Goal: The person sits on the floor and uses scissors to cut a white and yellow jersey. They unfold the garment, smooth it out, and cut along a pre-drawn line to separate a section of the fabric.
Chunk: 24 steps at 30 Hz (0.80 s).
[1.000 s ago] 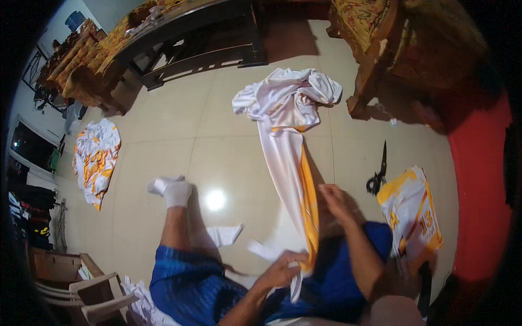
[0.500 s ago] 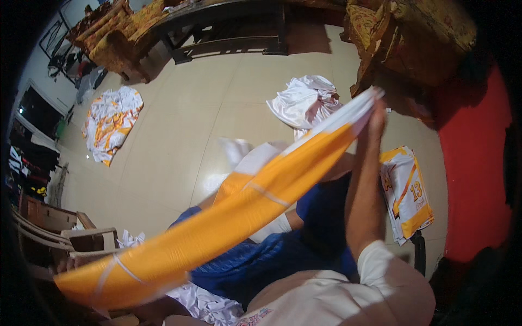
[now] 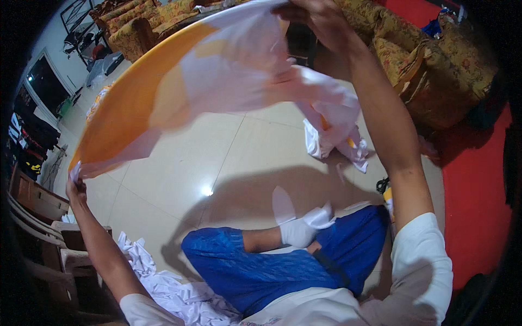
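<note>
I hold a long white and orange cloth (image 3: 130, 98) up in the air, stretched and slightly blurred between my raised arms. My left hand (image 3: 77, 190) grips one end at the far left, fingers closed on it. My right hand (image 3: 304, 16) grips the other part at the top, high above the floor. Part of the cloth droops toward a white and orange pile (image 3: 321, 141) on the tiles. Below, my crossed legs in blue shorts (image 3: 283, 271) sit on the floor.
Floral sofas (image 3: 418, 65) line the back and right. A red surface (image 3: 473, 195) runs along the right. Black scissors (image 3: 382, 185) lie beside my right leg. White fabric scraps (image 3: 147, 261) are heaped at lower left, next to wooden furniture (image 3: 38, 201). Dark clothes (image 3: 32, 136) sit at the left.
Both arms have risen, lifting the cloth from my lap and spreading it high across the view. My left hand has moved out to the far left, and my left leg has folded in.
</note>
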{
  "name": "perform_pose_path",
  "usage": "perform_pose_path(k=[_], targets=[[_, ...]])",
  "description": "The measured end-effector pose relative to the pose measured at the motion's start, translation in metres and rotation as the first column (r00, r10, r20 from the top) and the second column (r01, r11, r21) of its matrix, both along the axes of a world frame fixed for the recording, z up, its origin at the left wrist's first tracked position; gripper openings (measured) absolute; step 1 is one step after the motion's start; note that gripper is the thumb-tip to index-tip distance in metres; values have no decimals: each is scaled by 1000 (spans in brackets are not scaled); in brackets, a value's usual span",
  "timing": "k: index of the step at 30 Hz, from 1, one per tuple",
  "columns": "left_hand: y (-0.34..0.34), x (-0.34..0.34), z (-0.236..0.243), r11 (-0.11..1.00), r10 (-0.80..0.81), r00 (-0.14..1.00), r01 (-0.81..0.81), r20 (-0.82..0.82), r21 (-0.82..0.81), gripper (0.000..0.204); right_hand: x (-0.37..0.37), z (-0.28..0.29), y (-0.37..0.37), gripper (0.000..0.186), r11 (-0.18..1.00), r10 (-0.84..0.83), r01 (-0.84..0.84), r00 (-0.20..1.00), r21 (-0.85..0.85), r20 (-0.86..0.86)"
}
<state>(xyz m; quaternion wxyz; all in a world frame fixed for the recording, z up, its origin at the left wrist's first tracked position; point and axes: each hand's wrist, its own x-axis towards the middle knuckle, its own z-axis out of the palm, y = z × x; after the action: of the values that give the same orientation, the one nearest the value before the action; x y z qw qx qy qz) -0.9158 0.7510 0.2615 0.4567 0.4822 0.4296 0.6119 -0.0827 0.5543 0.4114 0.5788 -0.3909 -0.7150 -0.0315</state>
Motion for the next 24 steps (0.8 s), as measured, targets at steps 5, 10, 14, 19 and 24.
perform_pose_path(k=[5,10,14,19,24], targets=[[-113,93,-131,899,437,878,-428,-194,88,57,-69,-252,-87,31,778,-77,-439,644,-450,-761],[-347,424,-211,803,-143,857,393,495,-449,65,-180,-367,-205,20,662,-381,-668,89,-339,-920],[-396,488,-250,692,20,541,600,841,-402,59,-203,-361,-241,22,374,-193,-764,490,-526,-850],[-416,492,-170,866,-493,868,496,66,-61,49,-178,-329,-277,21,504,-250,-818,170,-278,-953],[-425,456,-163,918,-298,751,394,-590,37,38,-190,-295,-287,31,706,162,-562,721,-431,-674]])
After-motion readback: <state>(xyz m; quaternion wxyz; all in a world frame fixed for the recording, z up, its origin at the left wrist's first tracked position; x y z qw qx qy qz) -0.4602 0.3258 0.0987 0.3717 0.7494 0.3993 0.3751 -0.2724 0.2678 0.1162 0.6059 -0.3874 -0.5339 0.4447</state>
